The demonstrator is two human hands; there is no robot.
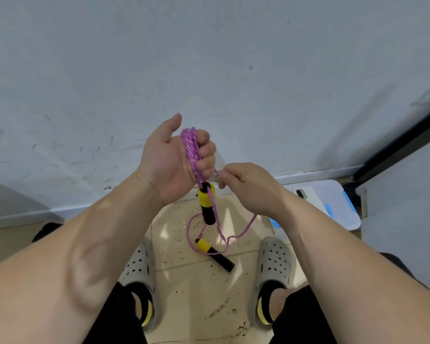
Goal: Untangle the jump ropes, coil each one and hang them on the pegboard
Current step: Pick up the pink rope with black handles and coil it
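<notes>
A pale grey wall (209, 58) fills the upper half of the frame, meeting a beige tiled floor (189, 281) at a white skirting line across the middle. Two bare forearms reach in from the lower corners towards the centre. At the bottom, a grey perforated clog (139, 266) sits left of centre and a second clog (274, 259) right of centre. At the right edge lies a white plastic lid (338, 202) with blue clips, and a white phone (308, 194) rests on it. In the centre, the left hand (170, 160) is raised palm up, fingers curled round several gathered loops of the pink jump rope (190, 145). Just to its right, the right hand (248, 187) pinches a single strand of that rope. One yellow-and-black handle (206, 207) hangs directly below the left hand; loose rope trails down to the other handle (215, 254), lying on the floor between the clogs.
</notes>
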